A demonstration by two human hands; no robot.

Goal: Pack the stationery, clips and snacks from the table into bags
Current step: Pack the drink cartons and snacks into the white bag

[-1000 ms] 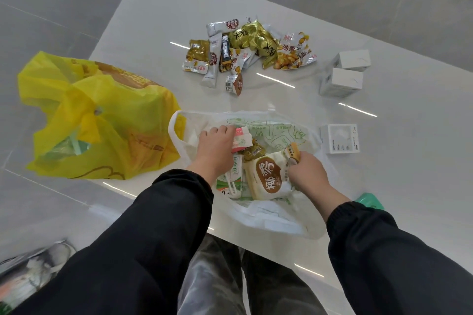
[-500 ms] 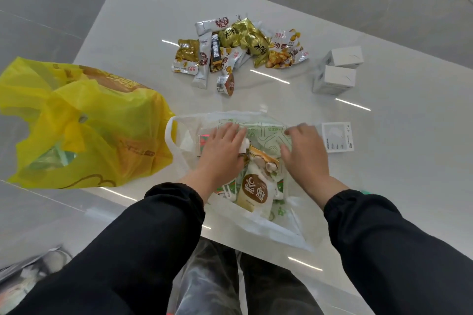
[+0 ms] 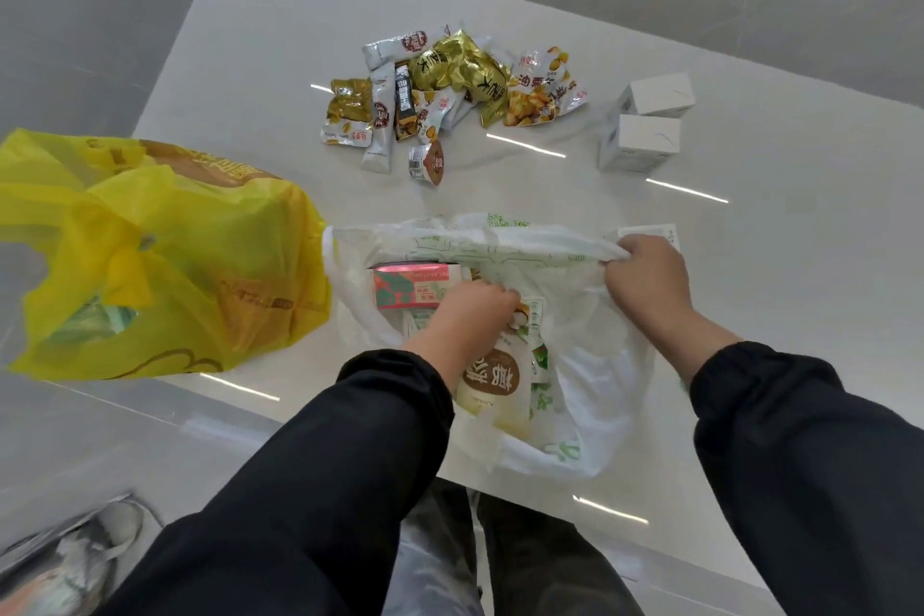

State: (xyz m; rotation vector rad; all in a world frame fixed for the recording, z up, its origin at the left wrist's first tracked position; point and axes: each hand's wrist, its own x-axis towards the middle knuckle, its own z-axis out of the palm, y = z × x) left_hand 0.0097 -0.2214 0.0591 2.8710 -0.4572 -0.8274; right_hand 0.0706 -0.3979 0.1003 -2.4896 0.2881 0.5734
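- Thin white plastic bag w/ green print [image 3: 590,365] lies open at near table edge, holding a cream pouch w/ brown round label [image 3: 492,378] & a pink-red carton [image 3: 415,288].
- Left hand [image 3: 465,315] inside bag, fingers curled over contents; can't tell what it grips.
- Right hand [image 3: 645,275] pinches bag's far rim, pulled taut.
- Crinkled yellow plastic bag [image 3: 165,255] just left, touching.
- Glossy white rounded table [image 3: 800,265]; farther: loose snack packets [image 3: 450,95], two white boxes [image 3: 645,120] at right.
- Grey tiled floor [image 3: 100,15] beyond.
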